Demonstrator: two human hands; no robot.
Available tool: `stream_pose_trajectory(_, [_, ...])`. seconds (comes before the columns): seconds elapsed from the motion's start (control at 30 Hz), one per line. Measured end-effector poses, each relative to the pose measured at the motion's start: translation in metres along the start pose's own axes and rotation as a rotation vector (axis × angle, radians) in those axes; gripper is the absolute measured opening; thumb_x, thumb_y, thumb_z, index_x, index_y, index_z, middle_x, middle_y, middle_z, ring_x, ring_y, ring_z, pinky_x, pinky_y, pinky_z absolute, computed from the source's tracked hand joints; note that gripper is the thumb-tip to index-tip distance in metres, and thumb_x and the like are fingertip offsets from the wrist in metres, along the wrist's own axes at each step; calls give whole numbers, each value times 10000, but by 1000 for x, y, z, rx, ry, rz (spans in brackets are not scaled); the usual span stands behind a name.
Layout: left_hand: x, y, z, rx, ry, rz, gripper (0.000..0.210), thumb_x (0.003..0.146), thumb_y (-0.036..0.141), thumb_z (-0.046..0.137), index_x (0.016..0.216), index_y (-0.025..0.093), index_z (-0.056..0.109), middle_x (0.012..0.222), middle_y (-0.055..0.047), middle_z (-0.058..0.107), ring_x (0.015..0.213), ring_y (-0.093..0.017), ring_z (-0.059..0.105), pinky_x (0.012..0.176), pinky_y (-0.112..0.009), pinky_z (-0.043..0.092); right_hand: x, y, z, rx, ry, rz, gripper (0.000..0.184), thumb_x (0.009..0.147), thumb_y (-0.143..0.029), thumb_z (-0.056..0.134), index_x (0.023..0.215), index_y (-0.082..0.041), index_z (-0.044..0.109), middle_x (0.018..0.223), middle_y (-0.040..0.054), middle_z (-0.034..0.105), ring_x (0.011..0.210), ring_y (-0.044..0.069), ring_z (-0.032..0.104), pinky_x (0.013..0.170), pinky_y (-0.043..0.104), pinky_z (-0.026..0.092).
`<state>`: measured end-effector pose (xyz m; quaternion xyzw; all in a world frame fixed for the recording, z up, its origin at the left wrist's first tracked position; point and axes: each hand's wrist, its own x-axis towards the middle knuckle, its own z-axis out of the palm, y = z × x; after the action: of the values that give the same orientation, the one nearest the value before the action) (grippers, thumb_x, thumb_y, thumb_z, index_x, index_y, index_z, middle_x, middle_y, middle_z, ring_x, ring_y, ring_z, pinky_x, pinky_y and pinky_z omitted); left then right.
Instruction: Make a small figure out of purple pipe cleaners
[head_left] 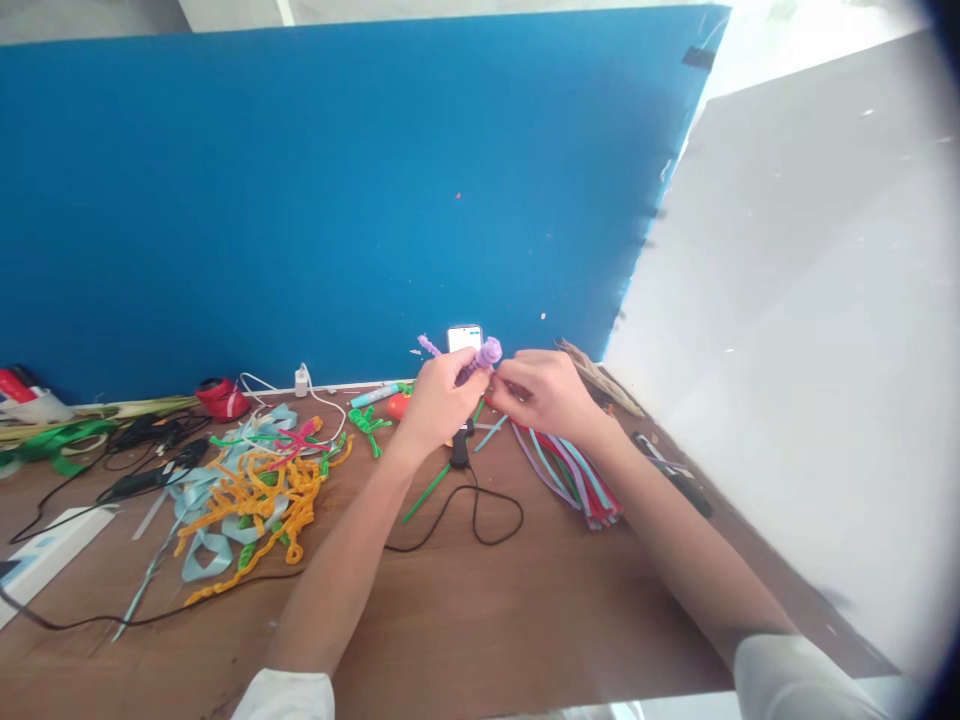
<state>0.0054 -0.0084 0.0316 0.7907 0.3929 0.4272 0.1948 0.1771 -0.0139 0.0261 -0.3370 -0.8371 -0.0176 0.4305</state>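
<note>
A small purple figure of coiled pipe cleaner (489, 351) is held up over the back of the table. My left hand (439, 400) is closed around it, thumb against its side. The round coiled end sticks out above the fingers, and a thin purple piece points up to the left. Close by on the right, my right hand (546, 390) is closed in a pinch beside the figure's lower part; its fingertips hide what they hold, if anything. Below the hands lies a black glue gun (460, 447) with a cord. A bundle of coloured pipe cleaners (574, 475) lies beneath my right wrist.
A phone (465, 338) leans at the blue partition (337, 200). Yellow pipe cleaners (259, 490) and light blue ribbon (206, 555) lie tangled on the left, near a green pipe-cleaner figure (367, 425). A white power strip (56, 555) sits at the left edge. Cords cross the table.
</note>
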Motion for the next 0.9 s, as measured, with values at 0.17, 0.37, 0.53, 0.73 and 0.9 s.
stream_pose_trajectory(0.17, [3,-9,-1,-50,-60,1,252,944,319,520,749,163,553,677,23,495,634,-117,390,595,-259,292,-1,7,3,-220,-38,-144,274,877,-201,494,607,-205,448,553,-14,439,565,130,327,577,324,210])
stream_pose_trajectory(0.37, [6,-9,-1,42,150,175,207,976,316,509,819,189,555,740,2,571,685,-138,481,650,-266,354,4,1,8,716,25,404,266,934,-373,506,732,-204,548,532,-50,479,491,102,386,522,263,281])
stream_pose_trajectory(0.53, [5,-13,-1,200,220,396,205,984,183,437,896,207,621,886,-44,653,862,-176,577,811,-305,429,6,-4,3,1420,-340,656,235,908,-374,529,764,-199,589,469,-81,355,431,97,272,458,259,249])
stream_pose_trajectory(0.73, [5,-18,0,188,245,487,287,1012,243,386,850,211,621,891,-57,679,889,-183,597,835,-321,447,6,-12,6,1322,-147,638,257,857,-326,562,634,-199,551,412,-94,284,413,86,212,448,267,188])
stream_pose_trajectory(0.9, [5,-13,-3,206,127,453,240,996,231,406,857,204,599,863,-62,648,841,-191,566,774,-316,416,2,-11,2,686,13,358,276,830,-234,518,562,-195,463,511,-60,313,503,88,262,510,277,199])
